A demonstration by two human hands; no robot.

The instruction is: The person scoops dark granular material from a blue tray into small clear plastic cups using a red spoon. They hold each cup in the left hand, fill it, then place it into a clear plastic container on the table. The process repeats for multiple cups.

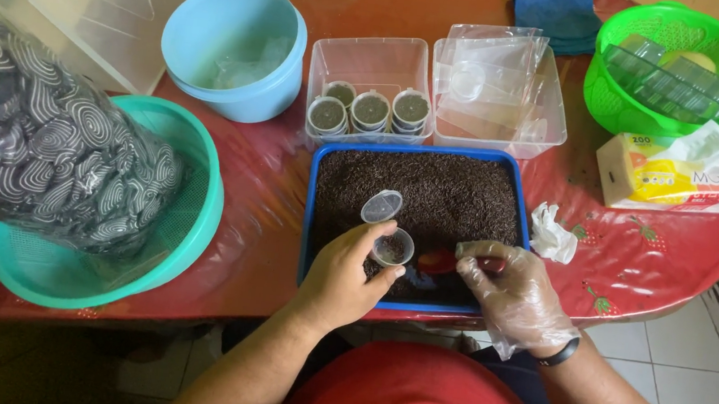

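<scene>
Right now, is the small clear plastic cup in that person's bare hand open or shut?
Open. The small clear plastic cup in the left hand has its hinged lid flipped up, and dark grains show inside.

The cup (392, 248) is small, round and clear plastic, held upright just above the lower middle of the tray (318, 215), partly filled with dark grains, its hinged lid (381, 206) flipped open toward the upper left. The red spoon (440, 262) lies level just right of the cup, its bowl pointing at it. The tray is blue, rectangular, at frame centre, full of dark brown grains.
</scene>
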